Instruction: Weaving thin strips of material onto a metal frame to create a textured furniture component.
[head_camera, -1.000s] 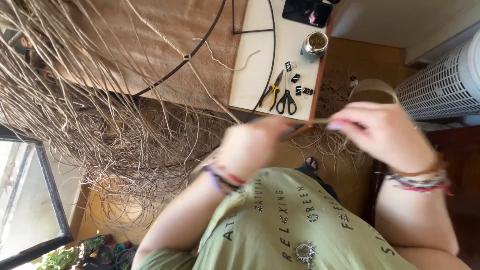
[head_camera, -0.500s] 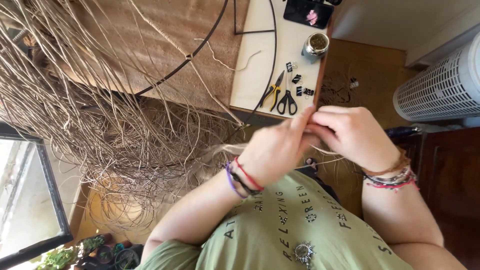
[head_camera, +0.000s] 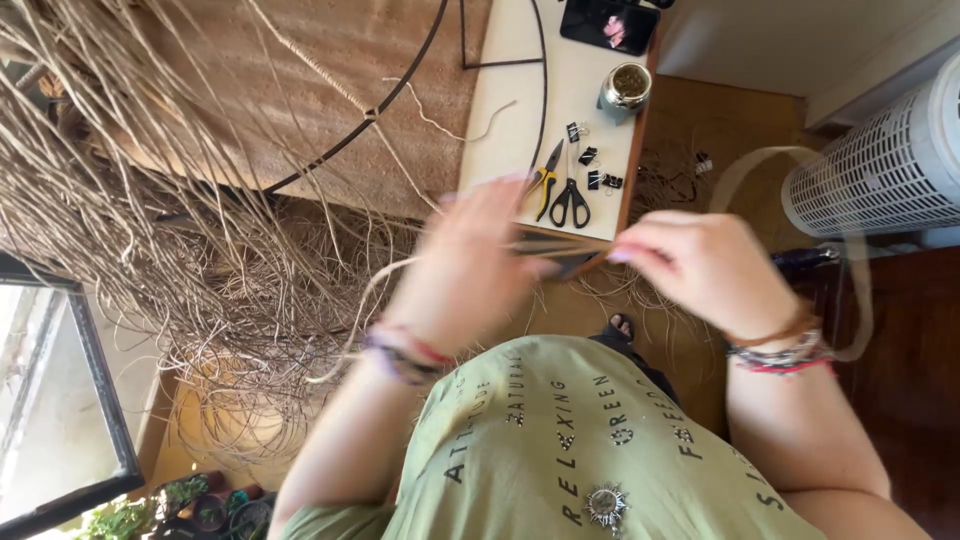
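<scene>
I hold a thin, pale fibre strand (head_camera: 565, 247) stretched between my two hands, out in front of my chest and over the near edge of the white desk (head_camera: 520, 120). My right hand (head_camera: 705, 265) pinches one end between fingertips and thumb; my left hand (head_camera: 470, 265) is blurred, fingers seemingly spread along the strand, though I cannot tell whether it grips. The strand looks light, limp and dry, likely to fray or snap if jerked, so I judge it best held close to its ends with a gentle pinch. A wider loop of flat ribbon (head_camera: 790, 160) arcs to the right past my wrist. On the desk lie black-handled scissors (head_camera: 571, 200), yellow-handled pliers (head_camera: 545, 180), several small black binder clips (head_camera: 590, 170), a little round jar (head_camera: 625, 88) and a dark phone (head_camera: 608, 25) at the far end. To the left hangs a great mass of loose raffia fibres (head_camera: 170, 230) on a black wire frame (head_camera: 380, 105). A white perforated basket (head_camera: 885, 165) stands at the right.
</scene>
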